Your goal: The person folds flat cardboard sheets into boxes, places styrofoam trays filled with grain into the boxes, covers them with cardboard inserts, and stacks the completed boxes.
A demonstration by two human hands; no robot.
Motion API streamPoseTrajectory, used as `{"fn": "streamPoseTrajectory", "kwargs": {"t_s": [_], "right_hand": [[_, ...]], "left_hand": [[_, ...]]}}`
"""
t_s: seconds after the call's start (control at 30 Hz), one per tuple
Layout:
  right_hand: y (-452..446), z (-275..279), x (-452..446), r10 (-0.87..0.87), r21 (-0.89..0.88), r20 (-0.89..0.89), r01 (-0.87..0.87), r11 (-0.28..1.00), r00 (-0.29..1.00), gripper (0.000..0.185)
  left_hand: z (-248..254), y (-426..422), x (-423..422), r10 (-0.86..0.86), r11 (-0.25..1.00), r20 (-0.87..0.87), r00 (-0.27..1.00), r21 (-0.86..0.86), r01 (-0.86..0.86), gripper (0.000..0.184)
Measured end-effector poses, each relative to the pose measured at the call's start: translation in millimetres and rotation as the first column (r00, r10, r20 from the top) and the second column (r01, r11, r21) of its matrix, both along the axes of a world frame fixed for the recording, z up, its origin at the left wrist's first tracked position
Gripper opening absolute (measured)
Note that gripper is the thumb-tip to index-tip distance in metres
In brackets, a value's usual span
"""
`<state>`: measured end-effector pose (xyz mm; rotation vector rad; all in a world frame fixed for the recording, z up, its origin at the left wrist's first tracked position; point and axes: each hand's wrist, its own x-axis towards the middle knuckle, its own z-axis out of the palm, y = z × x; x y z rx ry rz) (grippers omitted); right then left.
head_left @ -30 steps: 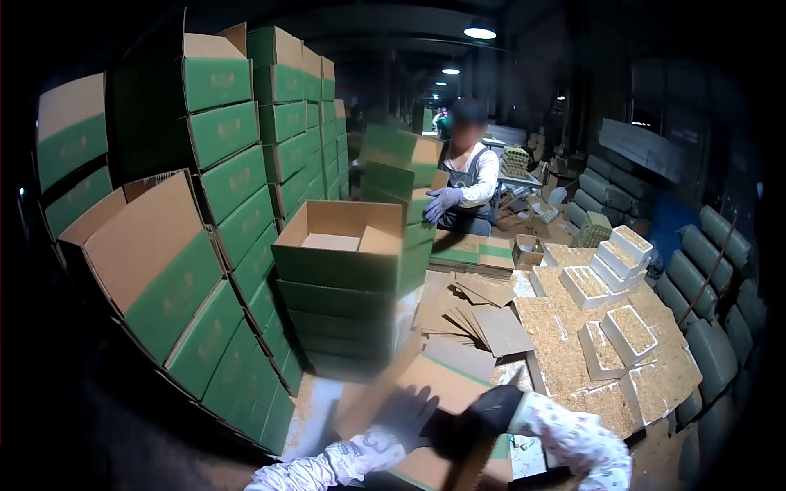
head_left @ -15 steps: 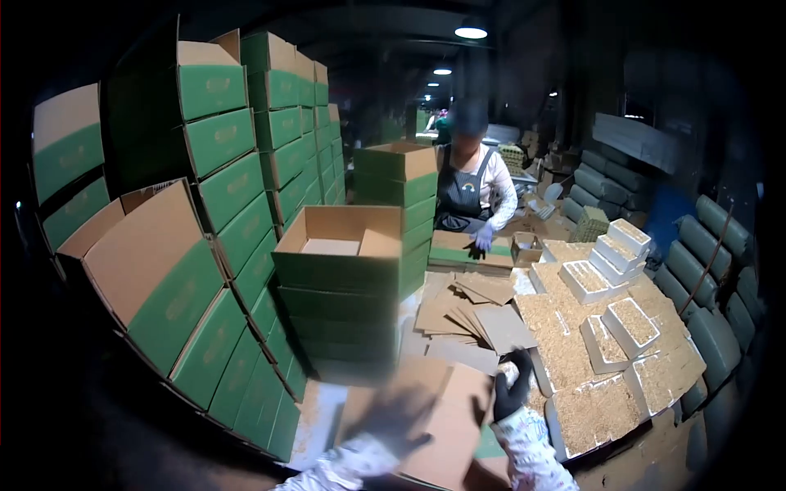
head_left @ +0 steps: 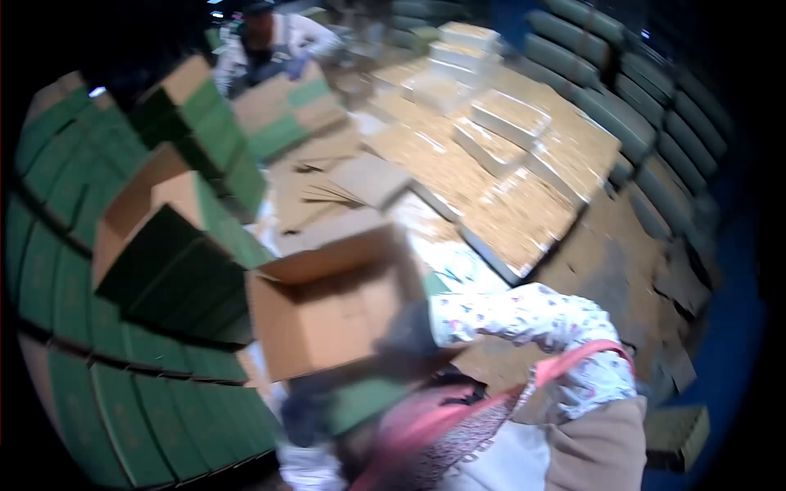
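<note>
An open cardboard box (head_left: 327, 331), brown inside and green outside, is tilted in front of my body. My right hand (head_left: 409, 329), in a dark glove, reaches over its right wall and grips there, the fingers blurred against the inside. Low on the near left side, my left hand (head_left: 304, 413), also dark-gloved, holds the outside of the box; motion smears its fingers. Just beyond the box, grey and brown cardboard sheets (head_left: 368, 180) lie on the table.
Stacked green boxes (head_left: 180, 262) stand to the left. White trays (head_left: 512, 119) filled with tan crumbly material cover the right of the table. Grey-green bags (head_left: 622, 119) are piled behind. Across the table, a person (head_left: 274, 41) handles a green and brown box (head_left: 286, 110).
My view has swung down and to the right. The cardboard by my hands now shows as an opened box close to my body. The person opposite has raised a box.
</note>
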<state>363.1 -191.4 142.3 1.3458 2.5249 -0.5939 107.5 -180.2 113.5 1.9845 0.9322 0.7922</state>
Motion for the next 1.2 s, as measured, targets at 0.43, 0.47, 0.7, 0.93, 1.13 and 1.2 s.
{"fn": "streamPoseTrajectory", "kwargs": {"t_s": [0.43, 0.47, 0.7, 0.93, 1.13, 1.2], "right_hand": [[-103, -315, 297, 0.117, -0.656, -0.708, 0.588, -0.472, -0.696, 0.032], [-101, -332, 305, 0.100, -0.699, -0.651, 0.542, -0.466, -0.753, 0.035], [-98, -312, 271, 0.318, -0.870, -0.470, 0.371, -0.325, -0.823, 0.064], [-107, -179, 237, 0.027, -0.982, -0.154, 0.156, 0.110, -0.988, 0.057], [-78, -61, 227, -0.349, -0.877, 0.019, -0.183, 0.443, -0.937, 0.053], [-44, -23, 204, -0.396, -0.831, -0.268, 0.003, 0.556, -0.879, 0.050]], "left_hand": [[-30, 129, 6, 0.028, 0.999, -0.154, 0.988, 0.020, -0.025, 0.036], [-28, 132, 7, 0.006, 0.990, -0.222, 0.975, 0.141, 0.026, 0.036], [-16, 119, 17, 0.122, 0.992, -0.206, 0.971, -0.013, -0.127, 0.035], [-22, 123, 15, 0.099, 0.989, -0.144, 0.985, -0.092, -0.113, 0.035], [-45, 145, 17, -0.072, 0.986, 0.083, 0.994, -0.146, 0.084, 0.043], [-39, 144, 30, -0.048, 0.975, 0.165, 0.985, -0.208, 0.082, 0.044]]}}
